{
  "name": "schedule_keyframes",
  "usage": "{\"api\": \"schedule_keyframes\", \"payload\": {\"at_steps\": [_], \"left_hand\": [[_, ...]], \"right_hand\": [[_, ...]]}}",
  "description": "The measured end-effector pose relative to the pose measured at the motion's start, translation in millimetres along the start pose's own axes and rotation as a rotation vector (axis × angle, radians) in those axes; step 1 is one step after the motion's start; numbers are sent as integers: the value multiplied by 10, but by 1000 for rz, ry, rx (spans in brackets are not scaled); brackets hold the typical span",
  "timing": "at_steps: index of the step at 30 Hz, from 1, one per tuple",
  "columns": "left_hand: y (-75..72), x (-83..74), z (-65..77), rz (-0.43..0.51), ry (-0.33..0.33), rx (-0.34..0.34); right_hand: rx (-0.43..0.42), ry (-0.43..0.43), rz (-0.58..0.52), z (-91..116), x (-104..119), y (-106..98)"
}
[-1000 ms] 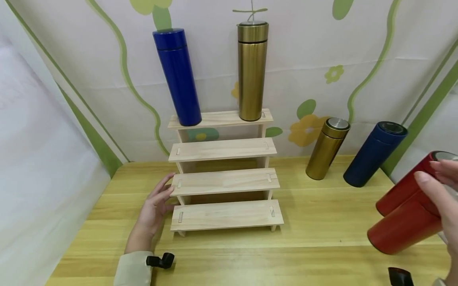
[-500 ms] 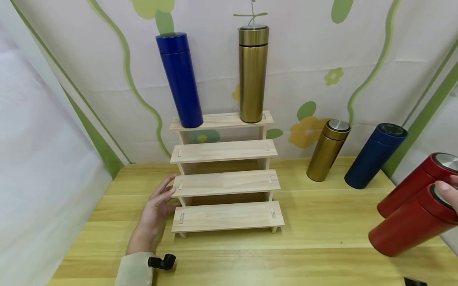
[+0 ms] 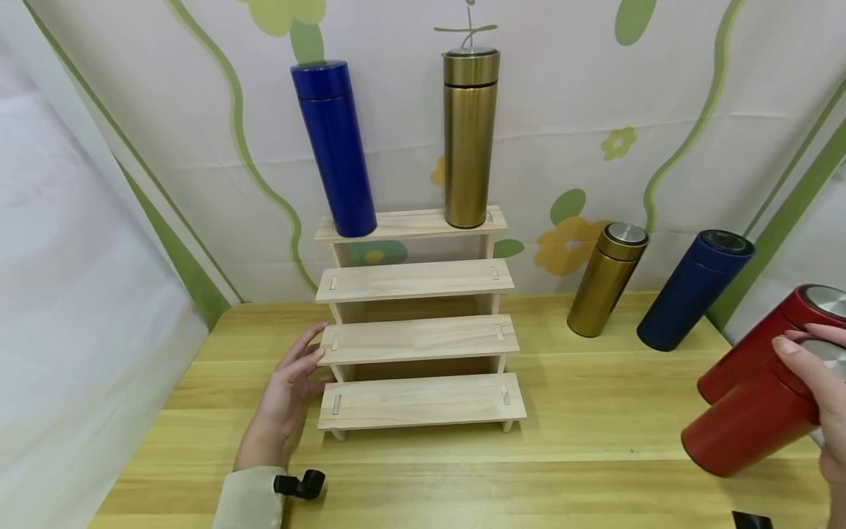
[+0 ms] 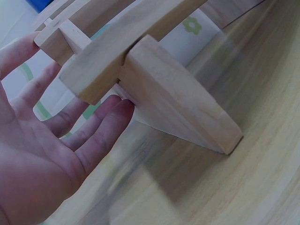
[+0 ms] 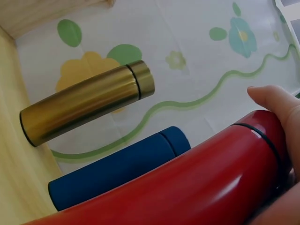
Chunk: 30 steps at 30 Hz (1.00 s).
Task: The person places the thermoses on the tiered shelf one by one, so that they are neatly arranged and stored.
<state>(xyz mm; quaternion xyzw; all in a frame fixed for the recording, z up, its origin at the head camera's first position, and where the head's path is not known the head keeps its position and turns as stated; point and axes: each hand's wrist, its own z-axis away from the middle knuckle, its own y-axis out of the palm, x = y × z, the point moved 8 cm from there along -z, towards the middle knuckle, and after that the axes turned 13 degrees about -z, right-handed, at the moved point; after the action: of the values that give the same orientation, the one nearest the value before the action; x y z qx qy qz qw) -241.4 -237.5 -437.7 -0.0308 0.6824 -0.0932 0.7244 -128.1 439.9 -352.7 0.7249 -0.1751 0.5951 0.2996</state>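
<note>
My left hand (image 3: 284, 400) touches the left end of a wooden stepped display stand (image 3: 416, 339), thumb and fingertips against its side. In the left wrist view, the fingers (image 4: 108, 133) spread along a board's edge and upright. At the right, my right hand (image 3: 829, 397) is around the cap of the front red thermos (image 3: 747, 426), thumb straight and reaching past the cap's left side. The right wrist view shows the thumb (image 5: 274, 101) apart from the red body. Behind that thermos stands another red thermos (image 3: 747, 353), partly hidden. Both rest on the table.
A tall blue thermos (image 3: 335, 150) and a tall gold thermos (image 3: 471, 139) stand on the stand's top step. Right of the stand, a smaller gold thermos (image 3: 604, 283) and a dark blue thermos (image 3: 690, 294) stand near the back edge of the wooden table (image 3: 568, 485). A flowered curtain hangs behind.
My right hand drew away rightward half a second ago and is now back around the front red thermos's cap. My left hand stays at the stand. The thermoses stay in place.
</note>
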Motion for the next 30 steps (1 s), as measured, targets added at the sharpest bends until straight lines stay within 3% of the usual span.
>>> {"api": "schedule_keyframes", "payload": {"at_steps": [11, 14, 18, 22, 27, 30], "left_hand": [[4, -5, 8, -8, -8, -3], [6, -8, 8, -9, -8, -2], [7, -12, 7, -10, -7, -1], [6, -8, 8, -7, -5, -3], [2, 2, -1, 10, 7, -6], [1, 6, -7, 15, 14, -6]], "right_hand": [[-190, 43, 110, 55, -73, 38], [-213, 68, 80, 53, -120, 21], [-215, 99, 107, 36, -146, 31], [-204, 107, 202, 34, -133, 65], [-177, 62, 318, 51, -83, 79], [-103, 31, 399, 35, -79, 88]]}}
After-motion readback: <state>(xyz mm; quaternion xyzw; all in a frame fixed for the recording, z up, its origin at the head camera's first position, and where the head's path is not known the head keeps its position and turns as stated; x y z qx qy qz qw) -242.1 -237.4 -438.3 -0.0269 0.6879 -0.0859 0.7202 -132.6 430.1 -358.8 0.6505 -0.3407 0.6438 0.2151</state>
